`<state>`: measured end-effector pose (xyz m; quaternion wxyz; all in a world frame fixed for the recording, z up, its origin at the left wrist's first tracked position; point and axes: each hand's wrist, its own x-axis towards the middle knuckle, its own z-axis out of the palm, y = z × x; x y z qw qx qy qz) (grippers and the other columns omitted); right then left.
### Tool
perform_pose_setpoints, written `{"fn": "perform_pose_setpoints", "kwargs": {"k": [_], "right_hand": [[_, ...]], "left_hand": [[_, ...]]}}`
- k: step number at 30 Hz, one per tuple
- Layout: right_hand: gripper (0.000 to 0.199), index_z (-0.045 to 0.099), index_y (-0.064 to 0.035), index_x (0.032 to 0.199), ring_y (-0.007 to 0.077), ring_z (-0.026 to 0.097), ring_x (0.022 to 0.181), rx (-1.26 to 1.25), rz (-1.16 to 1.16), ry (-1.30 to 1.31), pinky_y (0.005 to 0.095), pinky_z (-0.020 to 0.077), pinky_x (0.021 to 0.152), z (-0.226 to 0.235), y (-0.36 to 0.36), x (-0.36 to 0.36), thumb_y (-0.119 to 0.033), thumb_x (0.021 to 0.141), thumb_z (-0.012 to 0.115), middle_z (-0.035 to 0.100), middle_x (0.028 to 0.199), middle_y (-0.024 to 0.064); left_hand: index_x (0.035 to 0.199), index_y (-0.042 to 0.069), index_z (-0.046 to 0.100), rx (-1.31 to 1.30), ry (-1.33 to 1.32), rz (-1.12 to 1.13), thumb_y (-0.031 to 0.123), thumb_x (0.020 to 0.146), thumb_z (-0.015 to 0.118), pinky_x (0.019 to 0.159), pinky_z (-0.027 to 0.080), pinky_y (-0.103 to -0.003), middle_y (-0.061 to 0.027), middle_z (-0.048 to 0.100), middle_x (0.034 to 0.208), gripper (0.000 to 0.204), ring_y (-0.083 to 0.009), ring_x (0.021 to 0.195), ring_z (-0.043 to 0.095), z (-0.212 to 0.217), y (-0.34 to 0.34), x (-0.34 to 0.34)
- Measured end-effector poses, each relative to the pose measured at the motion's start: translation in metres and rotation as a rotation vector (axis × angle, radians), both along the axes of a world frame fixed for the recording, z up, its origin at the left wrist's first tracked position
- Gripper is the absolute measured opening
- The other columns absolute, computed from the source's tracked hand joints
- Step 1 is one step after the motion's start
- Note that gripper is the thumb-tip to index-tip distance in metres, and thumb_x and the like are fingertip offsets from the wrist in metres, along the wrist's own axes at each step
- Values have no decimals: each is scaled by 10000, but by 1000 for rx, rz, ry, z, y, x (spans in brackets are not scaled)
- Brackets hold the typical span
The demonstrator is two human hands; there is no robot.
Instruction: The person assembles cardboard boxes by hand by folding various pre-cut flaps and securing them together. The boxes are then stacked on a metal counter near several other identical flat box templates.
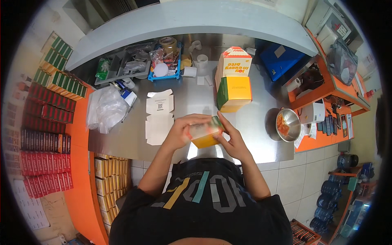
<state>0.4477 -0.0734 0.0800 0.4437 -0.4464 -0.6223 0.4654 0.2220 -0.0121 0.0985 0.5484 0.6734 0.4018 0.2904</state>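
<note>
Small yellow-orange cardboard box [205, 132] held over steel counter [253, 139] edge, long axis left-right; left hand [182, 130] fingers wrapped over its top, right hand [232, 141] fingertips pinching its right end.

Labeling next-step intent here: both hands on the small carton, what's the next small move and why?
Probably press the top flap shut. Left hand and right hand both grip the small yellow carton above the steel table; finished cartons stand stacked behind it.

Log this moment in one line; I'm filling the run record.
left hand: holds small carton | right hand: holds same carton | place: above steel table | nearby: flat carton blanks
</note>
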Motion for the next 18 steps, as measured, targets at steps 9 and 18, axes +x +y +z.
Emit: {"fn": "perform_pose_setpoints", "kwargs": {"k": [9,18], "right_hand": [[442,462,-26,1357,222,563,1230,125,-122,114,340,411,1077,-8,17,28,26,928,557,570,1354,145],[448,473,-56,1351,367,732,859,93,-628,-555,425,557,755,11,146,100,-315,1005,589,724,940,252]], "left_hand": [[1518,152,428,516,-34,-26,312,650,921,1124,389,-466,-181,155,1649,1011,-365,1435,375,23,-2,6],[1557,136,326,350,-21,-89,321,781,841,1118,387,-490,-171,200,1635,949,-356,1473,301,13,-9,12]]}}
